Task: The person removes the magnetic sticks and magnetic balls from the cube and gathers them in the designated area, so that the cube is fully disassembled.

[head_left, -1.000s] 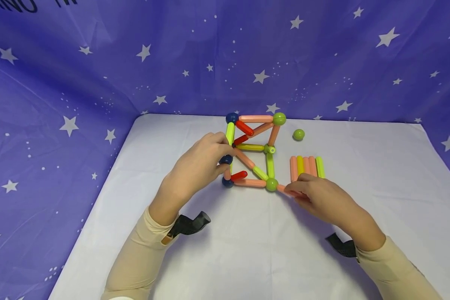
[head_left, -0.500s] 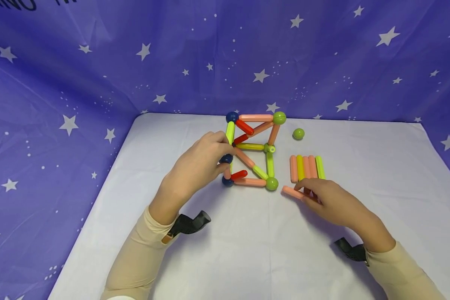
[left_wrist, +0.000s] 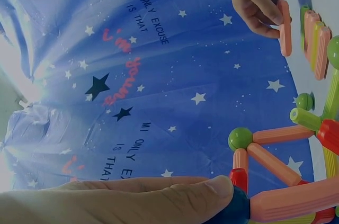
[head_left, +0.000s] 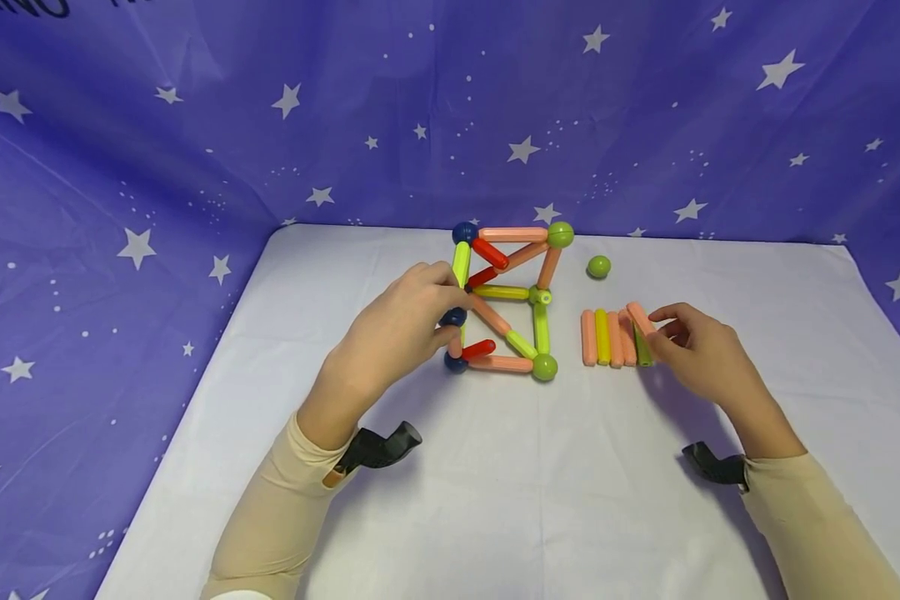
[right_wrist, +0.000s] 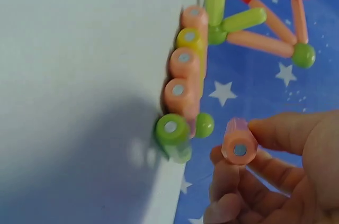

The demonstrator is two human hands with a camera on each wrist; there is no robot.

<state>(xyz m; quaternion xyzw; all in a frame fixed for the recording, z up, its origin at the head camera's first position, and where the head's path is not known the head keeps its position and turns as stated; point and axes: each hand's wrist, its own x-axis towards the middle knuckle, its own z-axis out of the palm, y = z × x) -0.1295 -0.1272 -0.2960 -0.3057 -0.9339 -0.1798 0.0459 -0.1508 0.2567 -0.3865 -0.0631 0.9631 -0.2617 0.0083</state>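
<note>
Presently, head view: left hand (head_left: 393, 329) holds a blue ball (head_left: 454, 317) on the left side of the frame (head_left: 500, 364), thumb and fingers curled round it. Right hand (head_left: 701, 354) pinches a pink rod (head_left: 639, 316), tilted, at the right end of the row (head_left: 602, 337) (left to right: pink, yellow, pink, pink, green). From this angle the pink rod partly covers the green rod (head_left: 643, 355). A loose ball (head_left: 598, 267), green, lies on the table (head_left: 480, 500) beyond the row.

Left wrist view: thumb tip touches the blue ball; right hand shows at the top, the pink rod in its fingers.

Right wrist view: fingers narrow, pink rod between thumb and fingers, seen end-on (grey disc (right_wrist: 240, 150) at its tip), apart from the row.
</note>
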